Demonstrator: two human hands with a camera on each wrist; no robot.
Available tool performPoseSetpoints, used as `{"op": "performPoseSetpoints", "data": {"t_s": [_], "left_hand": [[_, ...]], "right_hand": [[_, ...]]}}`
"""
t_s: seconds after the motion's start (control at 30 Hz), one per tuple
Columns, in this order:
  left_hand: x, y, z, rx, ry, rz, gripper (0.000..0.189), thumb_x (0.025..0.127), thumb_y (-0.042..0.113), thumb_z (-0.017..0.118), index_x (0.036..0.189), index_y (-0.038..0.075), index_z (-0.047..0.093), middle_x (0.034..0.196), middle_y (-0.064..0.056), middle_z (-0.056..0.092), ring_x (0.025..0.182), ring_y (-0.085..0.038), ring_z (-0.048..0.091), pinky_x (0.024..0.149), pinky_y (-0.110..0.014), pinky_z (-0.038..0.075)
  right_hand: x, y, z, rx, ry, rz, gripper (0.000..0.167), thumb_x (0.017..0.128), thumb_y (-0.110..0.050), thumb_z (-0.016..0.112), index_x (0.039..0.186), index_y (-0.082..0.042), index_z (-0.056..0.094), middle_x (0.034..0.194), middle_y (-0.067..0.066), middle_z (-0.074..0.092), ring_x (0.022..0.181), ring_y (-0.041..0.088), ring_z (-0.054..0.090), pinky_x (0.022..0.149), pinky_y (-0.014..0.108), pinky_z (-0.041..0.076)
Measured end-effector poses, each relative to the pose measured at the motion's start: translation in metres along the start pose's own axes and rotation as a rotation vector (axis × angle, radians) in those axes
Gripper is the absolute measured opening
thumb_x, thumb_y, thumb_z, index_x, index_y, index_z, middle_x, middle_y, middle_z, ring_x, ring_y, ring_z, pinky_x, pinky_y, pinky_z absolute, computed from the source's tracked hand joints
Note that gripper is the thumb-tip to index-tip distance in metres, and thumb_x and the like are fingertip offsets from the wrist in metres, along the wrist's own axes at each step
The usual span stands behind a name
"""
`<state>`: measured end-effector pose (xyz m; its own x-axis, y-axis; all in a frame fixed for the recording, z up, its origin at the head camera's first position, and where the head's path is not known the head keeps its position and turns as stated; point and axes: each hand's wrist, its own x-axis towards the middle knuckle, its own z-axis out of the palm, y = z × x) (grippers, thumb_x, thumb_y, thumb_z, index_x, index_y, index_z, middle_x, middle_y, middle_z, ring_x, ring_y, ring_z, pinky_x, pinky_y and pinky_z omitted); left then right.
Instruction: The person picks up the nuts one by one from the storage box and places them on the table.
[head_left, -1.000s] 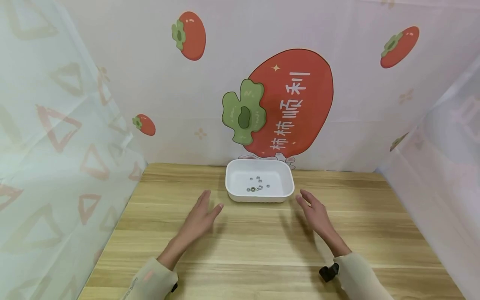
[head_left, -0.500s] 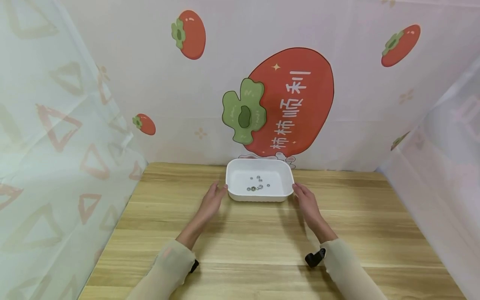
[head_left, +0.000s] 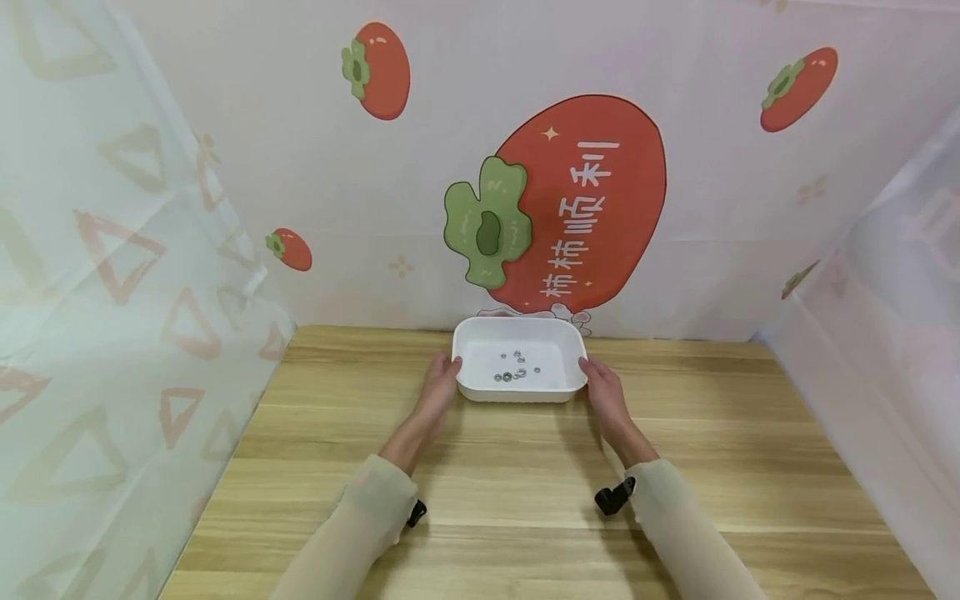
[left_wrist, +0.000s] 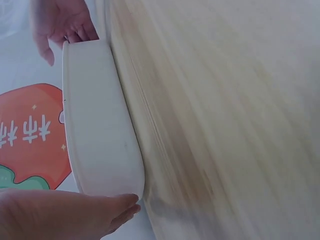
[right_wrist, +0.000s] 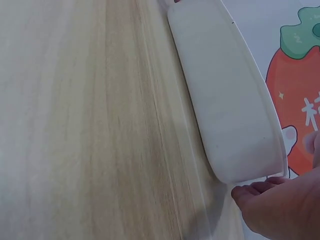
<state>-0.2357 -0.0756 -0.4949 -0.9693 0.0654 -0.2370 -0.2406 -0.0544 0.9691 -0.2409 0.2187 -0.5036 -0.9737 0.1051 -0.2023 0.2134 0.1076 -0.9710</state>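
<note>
A white rectangular plastic basin [head_left: 517,397] stands at the back of the wooden table, with several small shiny metal pieces that look like nuts [head_left: 507,377] scattered on its floor. My left hand [head_left: 437,390] grips its left end, the thumb over the rim. On the right end my right hand [head_left: 607,396] has a like hold, thumb at the rim. Seen from the right wrist, that hand's fingers [right_wrist: 250,189] are tucked against the basin's lower end. In the left wrist view the basin's outer long wall [left_wrist: 97,110] lies between both hands; the pieces inside are hidden there.
The wooden table [head_left: 517,483] reaches back to a pale cloth backdrop printed with red persimmons [head_left: 600,208], close behind the basin. Cloth walls [head_left: 112,375] flank the table on both sides. A small black device [head_left: 615,497] sits at the right wrist.
Both hands have come inward and forward from beside the basin and taken hold of its two ends. The basin and the pieces in it show hardly any movement.
</note>
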Motion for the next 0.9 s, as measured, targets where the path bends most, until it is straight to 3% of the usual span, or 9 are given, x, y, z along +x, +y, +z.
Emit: {"op": "performPoseSetpoints", "data": {"t_s": [0.17, 0.43, 0.67, 0.9], "left_hand": [[0.008, -0.003, 0.008, -0.054, -0.011, 0.012, 0.062, 0.114, 0.018, 0.038, 0.167, -0.003, 0.012, 0.175, -0.024, 0.011, 0.162, -0.038, 0.010, 0.131, -0.052, 0.011], [0.013, -0.010, 0.012, -0.058, -0.007, 0.010, 0.058, 0.113, 0.012, 0.036, 0.166, -0.001, 0.015, 0.173, -0.022, 0.018, 0.161, -0.038, 0.017, 0.130, -0.052, 0.014], [0.013, -0.009, 0.017, -0.041, 0.019, 0.006, 0.059, 0.113, 0.009, 0.034, 0.168, 0.003, 0.016, 0.173, -0.020, 0.023, 0.160, -0.038, 0.020, 0.130, -0.053, 0.015], [0.017, -0.013, 0.018, -0.044, 0.036, 0.043, 0.057, 0.112, 0.006, 0.032, 0.166, -0.001, 0.018, 0.170, -0.024, 0.027, 0.158, -0.040, 0.024, 0.129, -0.052, 0.018]], "right_hand": [[0.007, 0.000, 0.004, 0.000, 0.008, 0.016, 0.061, 0.115, -0.037, 0.041, 0.163, 0.001, 0.034, 0.170, 0.017, 0.034, 0.160, 0.030, 0.026, 0.129, 0.046, 0.022], [0.014, 0.011, 0.007, 0.062, 0.010, -0.014, 0.053, 0.117, -0.022, 0.035, 0.161, 0.007, 0.032, 0.168, 0.023, 0.033, 0.157, 0.033, 0.030, 0.127, 0.046, 0.028], [0.012, 0.015, 0.013, -0.038, 0.035, -0.104, 0.052, 0.117, -0.021, 0.030, 0.162, 0.004, 0.033, 0.165, 0.023, 0.039, 0.155, 0.033, 0.036, 0.125, 0.047, 0.032], [0.012, 0.015, 0.018, -0.047, 0.069, -0.098, 0.052, 0.117, -0.022, 0.029, 0.162, 0.004, 0.033, 0.164, 0.023, 0.041, 0.154, 0.034, 0.038, 0.125, 0.049, 0.033]]}}
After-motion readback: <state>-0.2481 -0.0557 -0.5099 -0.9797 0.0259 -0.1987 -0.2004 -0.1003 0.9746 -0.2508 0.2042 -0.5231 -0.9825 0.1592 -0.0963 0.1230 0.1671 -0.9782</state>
